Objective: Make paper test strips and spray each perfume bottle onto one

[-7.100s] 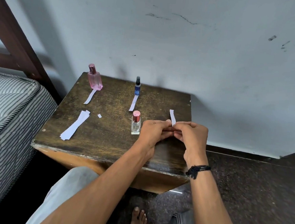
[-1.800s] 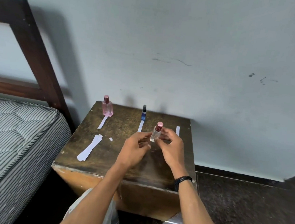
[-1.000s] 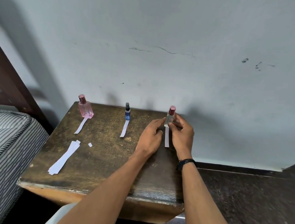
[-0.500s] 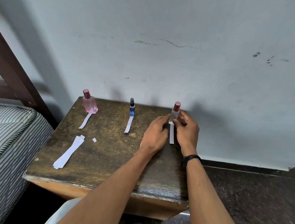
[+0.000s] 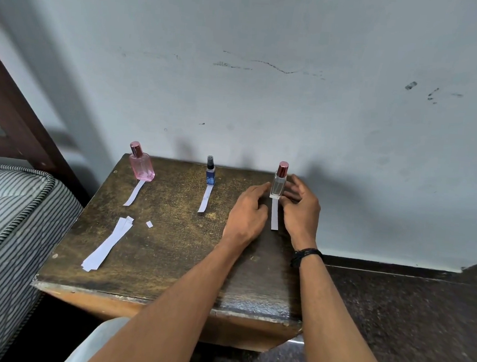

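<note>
Three perfume bottles stand in a row at the back of the wooden table [image 5: 168,261]: a pink bottle [image 5: 141,164], a small blue bottle [image 5: 210,173] and a clear bottle with a red cap [image 5: 278,182]. A paper strip lies in front of each: the left strip [image 5: 133,193], the middle strip [image 5: 205,199] and the right strip [image 5: 275,213]. My left hand [image 5: 247,213] rests on the table left of the clear bottle, its index fingertip at the glass. My right hand [image 5: 301,205] sits to the bottle's right with fingers spread and relaxed.
Spare paper strips [image 5: 108,243] and a small paper scrap [image 5: 149,224] lie on the table's left side. A striped mattress [image 5: 6,219] and dark bed frame [image 5: 14,111] are on the left. The wall rises directly behind the bottles, with dark floor [image 5: 406,322] to the right.
Both hands set the clear bottle upright at the head of the right strip and have loosened their hold on it. The right hand's fingers have spread away from the glass.
</note>
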